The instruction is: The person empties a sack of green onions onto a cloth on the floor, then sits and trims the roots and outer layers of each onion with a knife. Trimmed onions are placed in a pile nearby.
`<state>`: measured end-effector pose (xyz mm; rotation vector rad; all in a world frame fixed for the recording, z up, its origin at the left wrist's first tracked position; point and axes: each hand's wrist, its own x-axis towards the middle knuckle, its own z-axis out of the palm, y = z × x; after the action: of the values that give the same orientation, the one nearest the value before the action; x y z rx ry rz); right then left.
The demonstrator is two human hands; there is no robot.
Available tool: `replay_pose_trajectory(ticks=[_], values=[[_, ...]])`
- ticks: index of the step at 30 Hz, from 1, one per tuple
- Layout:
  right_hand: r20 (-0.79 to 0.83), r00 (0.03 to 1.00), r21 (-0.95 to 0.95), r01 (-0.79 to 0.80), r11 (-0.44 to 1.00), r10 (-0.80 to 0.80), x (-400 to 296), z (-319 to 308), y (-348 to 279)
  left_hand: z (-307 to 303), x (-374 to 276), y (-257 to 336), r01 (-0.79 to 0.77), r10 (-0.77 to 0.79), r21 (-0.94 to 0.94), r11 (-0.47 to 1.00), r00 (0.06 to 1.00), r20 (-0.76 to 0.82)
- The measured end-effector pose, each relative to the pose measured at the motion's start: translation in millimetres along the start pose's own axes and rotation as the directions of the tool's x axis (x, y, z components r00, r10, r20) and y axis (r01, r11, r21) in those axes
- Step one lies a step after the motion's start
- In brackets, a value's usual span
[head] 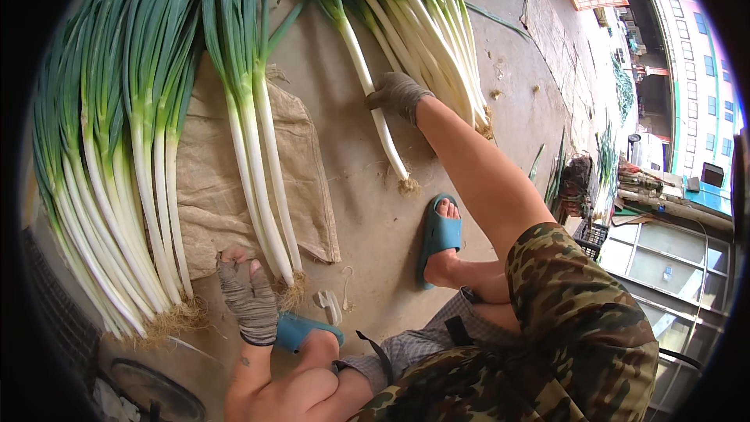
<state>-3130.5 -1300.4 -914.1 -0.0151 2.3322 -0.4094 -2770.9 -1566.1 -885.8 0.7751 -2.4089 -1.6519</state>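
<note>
My right hand (400, 95), in a grey knit glove, is closed around the white shank of a single long green onion (388, 136). Its roots point toward my feet. Just beyond that hand lies a pile of long green onions (436, 41). My left hand (249, 296), in a striped grey glove with bare fingertips, holds nothing and has its fingers apart. It is beside the root ends of a small group of green onions (258, 170), which lies partly on a tan woven sack (316, 211). Further left spreads a larger row of green onions (111, 205), roots toward me.
My feet in blue slippers (443, 234) rest on the concrete floor. Small white scraps (330, 306) lie near the left slipper. A round dark object (157, 390) is at lower left. At right are a black crate (590, 237), more green onions (607, 170) and a glazed metal frame (668, 258).
</note>
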Motion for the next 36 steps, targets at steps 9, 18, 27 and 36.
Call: replay_pose_trajectory(ticks=[9, 18, 27, 36], values=[[0.347, 0.893, 0.708, -0.049, 0.704, -0.287, -85.9, 77.5, -72.3, 40.0, 23.7, 36.6, 0.688, -0.256, -0.519, 0.507, 0.695, 0.672], [0.213, 0.947, 0.933, -0.124, 0.337, -0.242, -79.4, 104.3, -109.8, 37.5, -3.4, 26.1, 0.797, -0.452, -0.391, 0.461, 0.59, 0.669], [0.11, 0.919, 0.974, -0.024, 0.224, -0.379, -90.5, 82.5, -125.2, 10.9, -51.3, -14.9, 0.653, -0.448, -0.255, 0.713, 0.705, 0.55], [-0.213, 0.706, 0.871, 0.451, 0.196, -0.675, -110.4, 47.0, -243.3, -41.0, -34.5, -66.4, 0.263, -0.272, -0.166, 0.95, 0.962, -0.033]])
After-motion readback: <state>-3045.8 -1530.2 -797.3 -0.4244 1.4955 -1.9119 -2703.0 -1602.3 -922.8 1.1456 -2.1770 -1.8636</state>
